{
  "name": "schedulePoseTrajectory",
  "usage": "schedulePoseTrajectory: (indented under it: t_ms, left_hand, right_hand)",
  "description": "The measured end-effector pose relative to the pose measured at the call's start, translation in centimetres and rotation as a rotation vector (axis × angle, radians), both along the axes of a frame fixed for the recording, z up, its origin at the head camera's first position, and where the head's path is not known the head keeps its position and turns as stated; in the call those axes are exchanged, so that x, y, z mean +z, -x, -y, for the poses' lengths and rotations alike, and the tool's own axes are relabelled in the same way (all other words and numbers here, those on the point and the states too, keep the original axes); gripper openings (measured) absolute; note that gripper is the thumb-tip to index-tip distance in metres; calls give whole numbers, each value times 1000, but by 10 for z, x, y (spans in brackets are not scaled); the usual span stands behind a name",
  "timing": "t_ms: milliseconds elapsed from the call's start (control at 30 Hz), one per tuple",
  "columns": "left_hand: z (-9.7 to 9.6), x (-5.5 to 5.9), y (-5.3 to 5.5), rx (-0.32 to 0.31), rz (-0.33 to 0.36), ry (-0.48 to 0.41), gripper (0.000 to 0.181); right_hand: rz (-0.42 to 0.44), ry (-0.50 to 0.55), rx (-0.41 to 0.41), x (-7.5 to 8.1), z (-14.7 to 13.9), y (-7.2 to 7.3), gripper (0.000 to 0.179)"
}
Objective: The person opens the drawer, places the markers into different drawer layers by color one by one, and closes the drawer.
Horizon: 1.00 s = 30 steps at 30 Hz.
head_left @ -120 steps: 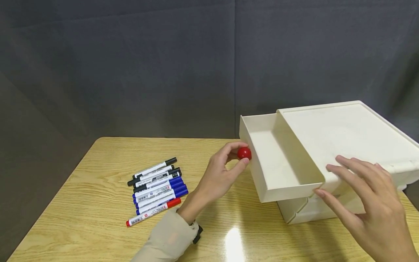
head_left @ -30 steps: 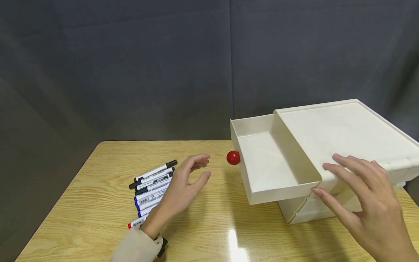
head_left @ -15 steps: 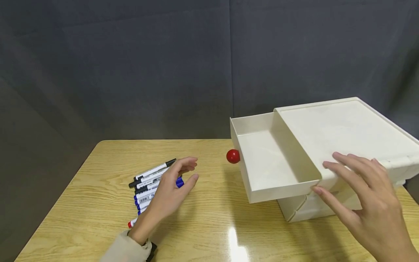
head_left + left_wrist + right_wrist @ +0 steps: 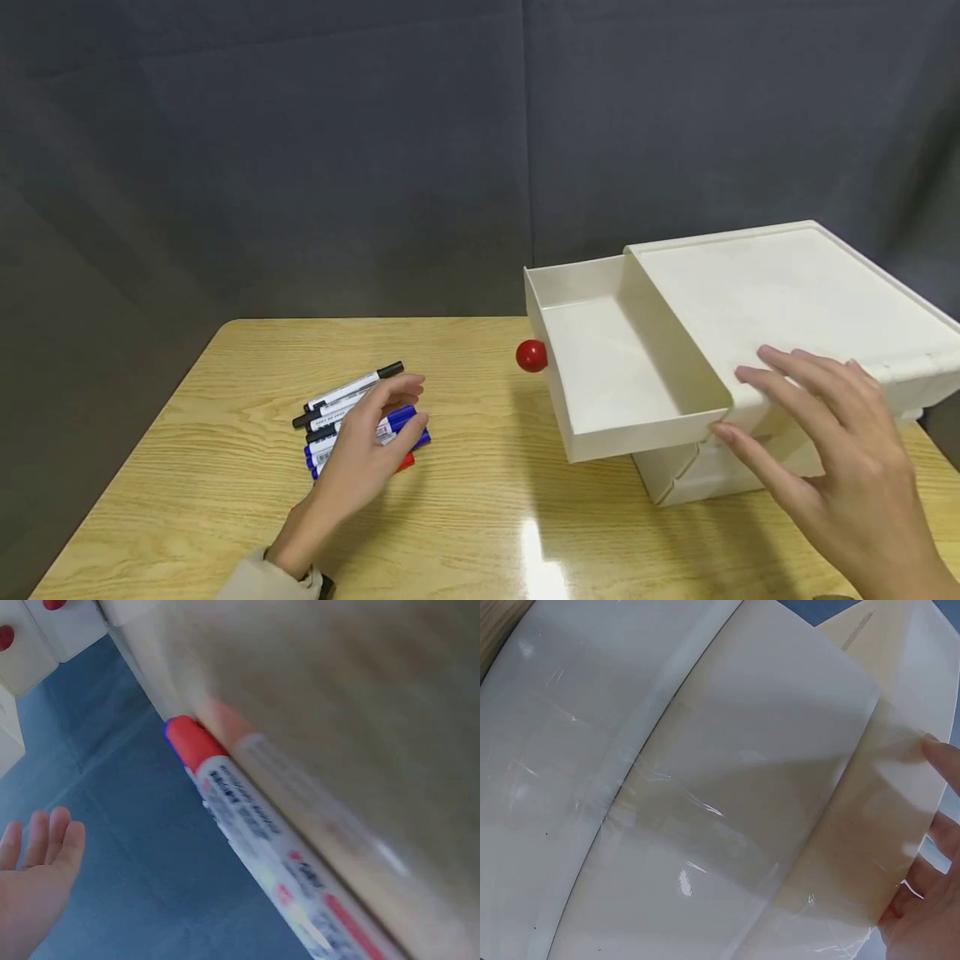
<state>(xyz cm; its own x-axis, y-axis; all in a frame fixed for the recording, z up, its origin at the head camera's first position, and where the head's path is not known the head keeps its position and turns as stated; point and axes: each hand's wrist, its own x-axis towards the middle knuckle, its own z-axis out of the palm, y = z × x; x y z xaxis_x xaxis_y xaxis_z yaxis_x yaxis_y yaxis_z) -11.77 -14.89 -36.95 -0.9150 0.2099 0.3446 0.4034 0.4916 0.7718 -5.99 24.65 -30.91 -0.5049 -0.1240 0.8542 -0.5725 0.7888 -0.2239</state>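
Red knob [image 4: 532, 356] released, left grip [image 4: 360, 446] now over markers [image 4: 346, 391], apart, right grip [image 4: 843, 450] apart at cabinet [image 4: 783, 292]

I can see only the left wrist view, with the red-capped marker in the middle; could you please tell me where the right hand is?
Observer: The right hand is at the near edge of the white box, its fingertips over the top.
Operator: Thank you; is anything pulled open there?
Observer: Yes, the drawer is out, and nothing shows inside it.
Operator: And might there be other cap colours I'm missing?
Observer: Yes, black-capped markers lie on the table too.
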Motion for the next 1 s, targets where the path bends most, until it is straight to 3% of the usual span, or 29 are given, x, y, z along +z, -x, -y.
schedulePoseTrajectory:
  t_ms: [433,700,1000]
  left_hand:
    - [18,-7,-8,74,68,36,38]
    - [25,-7,-11,97,51,59,39]
    - [36,-9,-15,135,6,143,38]
  right_hand:
    - [1,-4,-2,0,0,0,64]
    - [1,-7,-3,0,0,0,65]
    - [6,-10,-3,0,0,0,65]
